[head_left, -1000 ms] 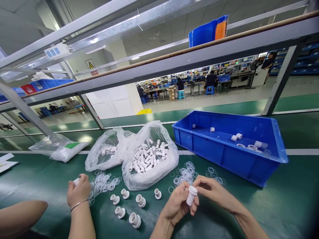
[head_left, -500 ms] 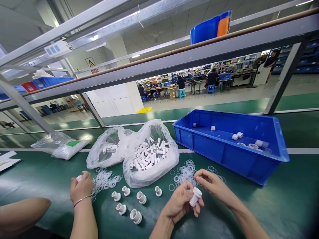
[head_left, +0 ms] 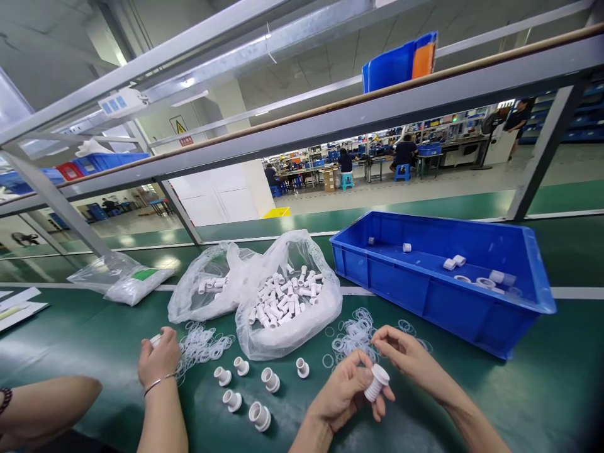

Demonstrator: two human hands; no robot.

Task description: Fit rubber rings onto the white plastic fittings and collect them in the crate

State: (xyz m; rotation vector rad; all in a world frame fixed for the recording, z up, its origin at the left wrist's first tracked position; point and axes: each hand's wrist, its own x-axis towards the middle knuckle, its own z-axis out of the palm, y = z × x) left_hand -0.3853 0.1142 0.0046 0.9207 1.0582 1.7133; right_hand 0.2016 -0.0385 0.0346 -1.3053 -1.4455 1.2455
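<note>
My left hand [head_left: 342, 393] grips a white threaded plastic fitting [head_left: 376, 382], flanged end up and tilted to the right. My right hand [head_left: 406, 355] hovers just above and to the right of it, fingertips pinched together close to the flange; whether a thin ring sits between them is not visible. Clear rubber rings [head_left: 352, 333] lie in a loose heap on the green belt just beyond both hands. Several white flanged fittings [head_left: 257, 387] stand on the belt to the left of my left hand.
Two open plastic bags [head_left: 287, 302] of white fittings lie behind the loose parts. A blue bin [head_left: 443, 302] with a few parts stands at the right. A co-worker's hand [head_left: 159, 360] with a bracelet holds a small white part beside another heap of rings [head_left: 202, 345].
The fitting in my left hand has dropped a little and tipped to the right. My right hand has drawn its fingertips in nearer the flange. The co-worker's hand has barely moved.
</note>
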